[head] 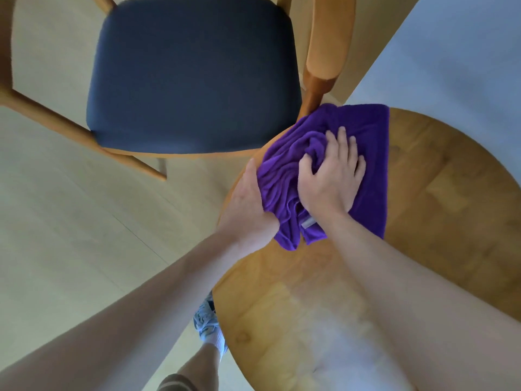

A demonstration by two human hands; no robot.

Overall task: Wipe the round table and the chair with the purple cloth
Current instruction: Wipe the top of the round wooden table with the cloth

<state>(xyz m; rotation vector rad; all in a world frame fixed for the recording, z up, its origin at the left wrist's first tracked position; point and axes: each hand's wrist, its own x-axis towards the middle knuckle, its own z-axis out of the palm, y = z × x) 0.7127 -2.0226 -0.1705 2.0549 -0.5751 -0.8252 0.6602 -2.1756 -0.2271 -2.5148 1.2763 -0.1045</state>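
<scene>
Both hands [329, 179] on purple cloth [369, 136] at table [437, 193] edge.

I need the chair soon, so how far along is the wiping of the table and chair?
Done: nothing can be confirmed; no wipe marks show on the table. In hand: the purple cloth lies bunched at the table's edge, the right hand pressing on it and the left hand at its side by the rim. Left: the chair stands beside the table with neither hand on it, so it likely still waits.
</scene>
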